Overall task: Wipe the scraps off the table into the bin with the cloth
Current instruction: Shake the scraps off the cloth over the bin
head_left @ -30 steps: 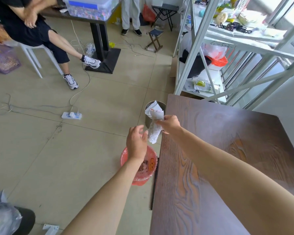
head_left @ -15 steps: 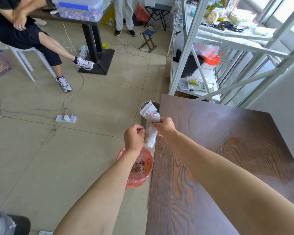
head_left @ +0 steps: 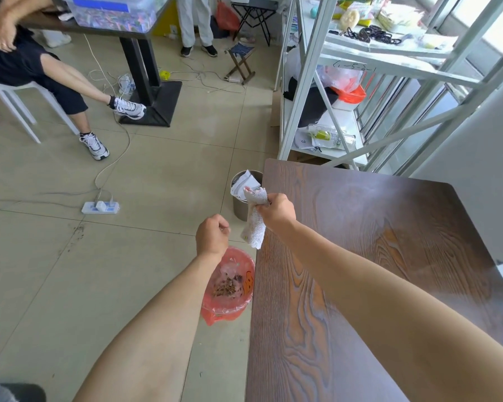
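Just above the frame's centre, the right hand [head_left: 278, 211] was clamped on a bunched white cloth [head_left: 254, 220], which hung past the dark wooden table [head_left: 389, 242]'s left edge. The left hand [head_left: 212, 237] hovered beside it, fingers curled into a loose fist — whether it held anything could not be told. Below both sat the red-lined bin [head_left: 230, 309] — brown scraps [head_left: 225, 287] lay inside it.

Both bare forearms extend forward toward twelve o'clock. Left hand [head_left: 212, 237] curled into a loose fist, knuckles up. Right hand [head_left: 276, 210], at its two o'clock, fingers pinched closed, wrist slightly flexed.
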Motion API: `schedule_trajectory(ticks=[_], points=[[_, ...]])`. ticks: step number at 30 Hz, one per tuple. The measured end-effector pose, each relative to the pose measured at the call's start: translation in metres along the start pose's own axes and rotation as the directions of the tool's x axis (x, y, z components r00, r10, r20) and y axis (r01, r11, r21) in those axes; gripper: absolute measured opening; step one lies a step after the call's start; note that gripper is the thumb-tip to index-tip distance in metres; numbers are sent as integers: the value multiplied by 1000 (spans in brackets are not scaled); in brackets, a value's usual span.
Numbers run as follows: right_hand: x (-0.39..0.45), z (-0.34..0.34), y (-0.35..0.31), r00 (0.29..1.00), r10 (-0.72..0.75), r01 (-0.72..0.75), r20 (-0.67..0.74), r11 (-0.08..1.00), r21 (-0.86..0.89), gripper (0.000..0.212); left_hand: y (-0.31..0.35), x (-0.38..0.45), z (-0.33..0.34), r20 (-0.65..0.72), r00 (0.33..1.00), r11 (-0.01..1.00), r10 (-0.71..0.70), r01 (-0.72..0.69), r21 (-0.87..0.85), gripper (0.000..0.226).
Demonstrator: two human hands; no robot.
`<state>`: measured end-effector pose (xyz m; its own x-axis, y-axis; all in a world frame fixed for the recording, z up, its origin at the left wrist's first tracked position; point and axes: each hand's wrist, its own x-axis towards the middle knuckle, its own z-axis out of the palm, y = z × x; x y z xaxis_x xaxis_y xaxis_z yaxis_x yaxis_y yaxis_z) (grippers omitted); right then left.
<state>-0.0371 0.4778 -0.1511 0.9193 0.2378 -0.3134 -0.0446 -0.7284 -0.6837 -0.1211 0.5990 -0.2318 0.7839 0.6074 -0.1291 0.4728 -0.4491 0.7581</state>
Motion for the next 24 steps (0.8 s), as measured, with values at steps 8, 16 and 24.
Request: schedule_trajectory(ticks=[8,16,24], points=[[5,7,-10,997,62,-60,-46,997,42,25,11,-17,12,141,989,974,44,-11,-227,21],[5,12,-12,991,123,-119,-62,991,64,30,27,-23,25,75,993,920,-89,111,-376,22],[8,1,-12,991,100,-96,-92,994,49,27,16,-16,22,106,986,873,-130,165,-458,25]])
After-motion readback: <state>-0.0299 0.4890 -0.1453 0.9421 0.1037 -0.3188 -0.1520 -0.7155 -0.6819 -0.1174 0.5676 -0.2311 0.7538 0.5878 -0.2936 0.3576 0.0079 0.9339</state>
